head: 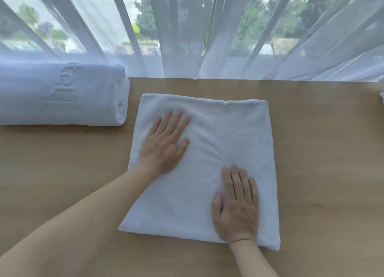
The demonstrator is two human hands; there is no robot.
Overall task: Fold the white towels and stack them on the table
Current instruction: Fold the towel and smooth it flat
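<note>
Your right hand lies flat, fingers straight, on the near right part of a folded white towel spread on the wooden table. Your left hand presses flat farther left. A folded towel stack sits far left; possibly another towel's edge shows far right.

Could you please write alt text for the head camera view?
Both hands, left hand and right hand, press flat on a folded white towel on a wooden table; a bulkier folded towel lies left, before sheer curtains.
</note>
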